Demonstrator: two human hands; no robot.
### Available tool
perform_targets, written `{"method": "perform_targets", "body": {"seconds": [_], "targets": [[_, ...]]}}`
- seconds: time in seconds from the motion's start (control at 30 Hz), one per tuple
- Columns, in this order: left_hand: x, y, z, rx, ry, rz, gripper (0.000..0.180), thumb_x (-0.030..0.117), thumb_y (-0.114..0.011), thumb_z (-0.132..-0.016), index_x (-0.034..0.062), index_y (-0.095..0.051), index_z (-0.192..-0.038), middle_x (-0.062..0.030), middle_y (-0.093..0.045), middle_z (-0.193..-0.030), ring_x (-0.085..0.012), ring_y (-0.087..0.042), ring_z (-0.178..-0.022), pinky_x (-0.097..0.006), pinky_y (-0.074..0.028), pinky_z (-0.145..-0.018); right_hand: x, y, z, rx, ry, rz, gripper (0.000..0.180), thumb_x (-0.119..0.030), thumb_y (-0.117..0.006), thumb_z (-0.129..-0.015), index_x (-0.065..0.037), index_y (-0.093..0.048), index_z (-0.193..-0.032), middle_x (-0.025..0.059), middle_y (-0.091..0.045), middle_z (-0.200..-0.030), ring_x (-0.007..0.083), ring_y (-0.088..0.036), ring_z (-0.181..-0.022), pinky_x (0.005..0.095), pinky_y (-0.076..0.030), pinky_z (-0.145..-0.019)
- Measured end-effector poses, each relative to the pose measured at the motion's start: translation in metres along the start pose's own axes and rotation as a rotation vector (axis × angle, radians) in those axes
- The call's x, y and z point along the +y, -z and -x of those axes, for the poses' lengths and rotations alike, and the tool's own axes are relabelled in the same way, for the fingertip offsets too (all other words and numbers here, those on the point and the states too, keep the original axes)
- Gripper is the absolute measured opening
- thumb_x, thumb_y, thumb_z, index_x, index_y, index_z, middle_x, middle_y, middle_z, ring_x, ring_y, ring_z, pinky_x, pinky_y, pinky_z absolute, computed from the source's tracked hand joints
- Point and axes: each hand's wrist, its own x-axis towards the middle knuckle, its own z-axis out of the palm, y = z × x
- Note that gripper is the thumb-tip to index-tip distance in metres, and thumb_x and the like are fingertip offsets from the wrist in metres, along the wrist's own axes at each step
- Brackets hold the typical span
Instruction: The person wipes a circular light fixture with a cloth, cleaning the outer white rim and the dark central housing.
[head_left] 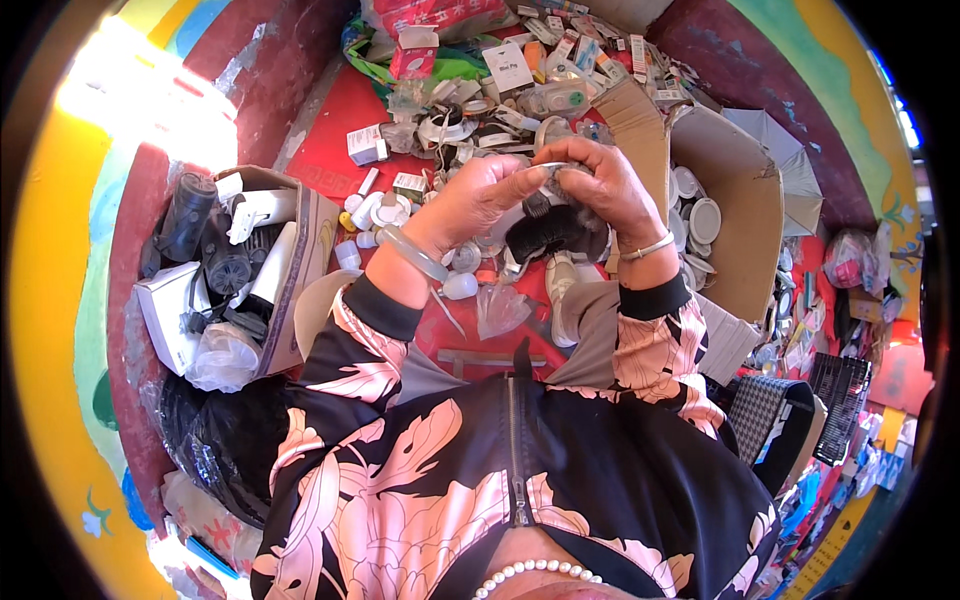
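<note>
Both of my hands are raised together over a heap of mixed small goods (pixel 470 135). My left hand (pixel 478 200), with a pale bangle at its wrist, pinches one side of a small roundish piece with a whitish rim (pixel 552 168). From the other side my right hand (pixel 607 188) grips the same piece between thumb and curled fingers. The fingers cover much of it, so its exact kind cannot be made out. Just below the hands is a black bristly object (pixel 540 232), partly hidden. Small white plastic caps (pixel 460 286) and a clear plastic bag (pixel 502 310) lie nearer me.
At left stands a carton (pixel 318 235) packed with black cylinders and white devices. An open cardboard box (pixel 748 190) on the right holds white round discs (pixel 704 221). Small boxes (pixel 508 66) pile up at the back. A black plastic bag (pixel 215 435) sits beside me.
</note>
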Motion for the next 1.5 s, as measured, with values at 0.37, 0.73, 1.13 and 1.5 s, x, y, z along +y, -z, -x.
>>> {"method": "perform_targets", "body": {"seconds": [0.37,0.73,1.13,1.5], "targets": [[-0.036,0.013,-0.013,0.413,0.054,0.735,0.048,0.037,-0.035,-0.099,-0.0031,-0.049,-0.12,-0.0158,-0.06,-0.111,-0.0271,-0.062,-0.098,-0.041,-0.051,-0.085,-0.003,0.02,0.005,0.429,-0.088,-0.553,0.008,-0.002,-0.061,-0.084,0.0,-0.062,-0.091,0.0016,-0.063,-0.08,0.0051,-0.056,-0.064,0.0181,-0.046,-0.058],[-0.025,-0.015,-0.027,0.751,-0.24,0.883,0.04,0.036,-0.028,-0.1,0.0047,-0.053,-0.108,-0.008,-0.06,-0.098,-0.0199,-0.061,-0.087,-0.035,-0.05,-0.076,-0.017,-0.074,-0.016,0.713,0.231,0.392,0.007,-0.009,-0.067,-0.073,-0.007,-0.064,-0.078,0.0105,-0.059,-0.074,0.0282,-0.06,-0.066,0.0353,-0.047,-0.059],[-0.039,-0.018,-0.039,0.821,-0.457,0.556,0.039,0.039,-0.033,-0.099,0.0054,-0.051,-0.109,-0.0057,-0.057,-0.099,-0.0142,-0.054,-0.085,-0.028,-0.046,-0.076,-0.018,-0.085,-0.024,0.732,0.274,0.232,0.014,-0.005,-0.067,-0.073,-0.001,-0.069,-0.087,0.0121,-0.062,-0.082,0.0244,-0.061,-0.071,0.0311,-0.048,-0.064],[-0.017,-0.027,-0.035,0.949,-0.612,0.25,0.03,0.03,-0.034,-0.101,0.0037,-0.046,-0.093,-0.0027,-0.046,-0.083,-0.0102,-0.04,-0.076,-0.026,-0.038,-0.068,-0.038,-0.08,-0.019,0.552,-0.18,-0.764,0.017,-0.003,-0.064,-0.082,0.006,-0.065,-0.097,0.0064,-0.065,-0.085,0.0101,-0.059,-0.075,0.0198,-0.047,-0.067]]}}
